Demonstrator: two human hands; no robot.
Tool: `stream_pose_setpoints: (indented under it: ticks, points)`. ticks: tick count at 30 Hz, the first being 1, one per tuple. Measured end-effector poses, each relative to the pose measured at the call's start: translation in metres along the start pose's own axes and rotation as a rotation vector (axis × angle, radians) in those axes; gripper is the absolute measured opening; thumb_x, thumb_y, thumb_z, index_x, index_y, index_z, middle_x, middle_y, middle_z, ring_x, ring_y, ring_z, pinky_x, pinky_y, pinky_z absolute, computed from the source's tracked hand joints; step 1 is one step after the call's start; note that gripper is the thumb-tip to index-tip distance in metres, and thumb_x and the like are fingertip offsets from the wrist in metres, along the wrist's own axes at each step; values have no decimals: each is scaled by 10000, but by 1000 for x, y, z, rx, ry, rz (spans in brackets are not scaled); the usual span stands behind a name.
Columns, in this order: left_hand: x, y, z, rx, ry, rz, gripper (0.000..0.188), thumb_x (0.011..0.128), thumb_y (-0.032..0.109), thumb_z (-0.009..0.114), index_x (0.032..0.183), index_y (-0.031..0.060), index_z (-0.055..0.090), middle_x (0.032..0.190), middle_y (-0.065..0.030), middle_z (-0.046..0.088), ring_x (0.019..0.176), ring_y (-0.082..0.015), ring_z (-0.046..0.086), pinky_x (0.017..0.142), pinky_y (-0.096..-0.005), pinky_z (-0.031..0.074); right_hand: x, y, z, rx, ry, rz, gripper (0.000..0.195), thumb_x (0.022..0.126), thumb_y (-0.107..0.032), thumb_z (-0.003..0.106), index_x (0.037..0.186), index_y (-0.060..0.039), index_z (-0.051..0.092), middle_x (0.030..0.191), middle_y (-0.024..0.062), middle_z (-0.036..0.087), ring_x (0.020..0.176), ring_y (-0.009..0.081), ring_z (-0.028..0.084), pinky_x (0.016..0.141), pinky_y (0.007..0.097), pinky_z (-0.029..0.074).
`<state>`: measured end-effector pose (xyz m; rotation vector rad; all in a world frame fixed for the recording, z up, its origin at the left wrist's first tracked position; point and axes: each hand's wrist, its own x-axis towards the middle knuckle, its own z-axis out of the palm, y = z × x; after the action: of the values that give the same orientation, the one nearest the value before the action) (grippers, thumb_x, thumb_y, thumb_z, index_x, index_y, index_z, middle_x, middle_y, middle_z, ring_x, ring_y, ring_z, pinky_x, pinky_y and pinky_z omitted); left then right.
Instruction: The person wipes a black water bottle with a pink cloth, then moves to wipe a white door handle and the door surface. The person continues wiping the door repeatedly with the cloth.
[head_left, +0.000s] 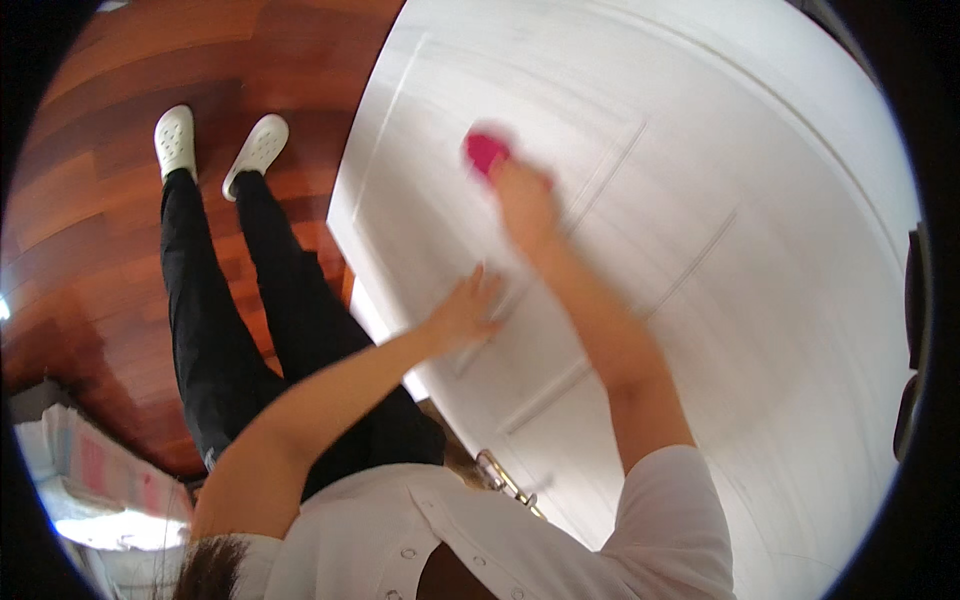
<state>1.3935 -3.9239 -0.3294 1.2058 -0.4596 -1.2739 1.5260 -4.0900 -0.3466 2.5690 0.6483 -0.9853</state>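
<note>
My right hand grips a bright pink cloth or sponge, blurred by motion, against the face of a white panelled door. Which of the two the pink thing is, I cannot tell. Lower and further left, my left hand has its fingers spread and holds nothing. It is at the door near its edge, seemingly resting on the surface, though contact is not certain. A metal door handle juts out close to my torso, below both hands.
Reddish-brown wooden flooring lies left of the door. My feet stand there in white clogs. Patterned fabric is at lower left. Dark objects show at the right rim.
</note>
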Motion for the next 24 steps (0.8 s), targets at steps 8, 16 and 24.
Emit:
stream_pose_setpoints:
  ticks: [8, 16, 24]
  points:
    - [-26, -7, 20, 66, 1, 56, 880, 820, 337, 661, 1492, 102, 143, 1552, -177, 57, 1378, -442, 194, 1077, -588, 254, 96, 76, -75, -535, 111, -1, 203, 855, -144, 476, 980, -126, 636, 1014, 60, 631, 981, 227, 564, 848, 397, 424]
    - [-23, -33, 31, 69, 99, 255, 757, 779, 242, 697, 1430, 145, 322, 1529, -136, 172, 1318, -414, 314, 982, -514, 403, 169, 90, 7, -137, 172, -115, 382, 778, 6, 483, 1097, -101, 664, 1215, 140, 599, 1120, 306, 544, 985, 413, 402]
    - [-18, -58, 19, 28, -83, 139, 682, 788, 138, 648, 1411, 131, 369, 1546, -106, 151, 1297, -378, 356, 1000, -450, 404, 59, -46, 110, -171, -272, -576, 308, 854, -134, 496, 1135, -106, 618, 1239, 83, 579, 1174, 263, 511, 1013, 407, 391]
